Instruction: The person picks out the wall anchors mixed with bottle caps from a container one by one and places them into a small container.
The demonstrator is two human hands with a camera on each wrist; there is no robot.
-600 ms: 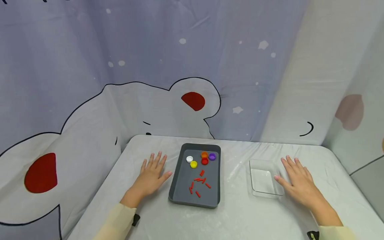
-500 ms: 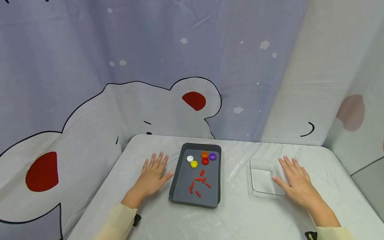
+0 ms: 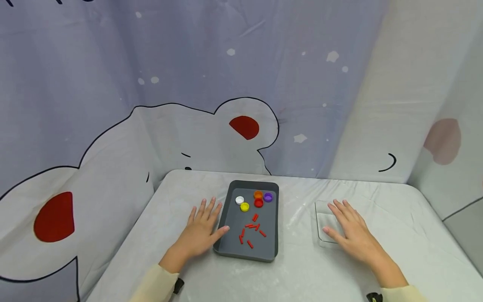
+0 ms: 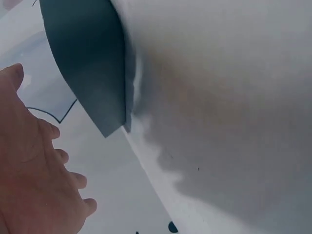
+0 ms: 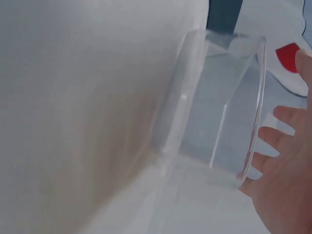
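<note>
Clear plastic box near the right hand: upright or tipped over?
Upright: in the head view, the clear plastic box sits flat on the white tabletop, its open rim facing up.

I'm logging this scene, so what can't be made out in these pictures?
Head view: right part of the clear box, behind the right hand.
Head view: any markings on the red sticks, too small to tell.
Left wrist view: part of the gray tray, cut off by the top edge.
</note>
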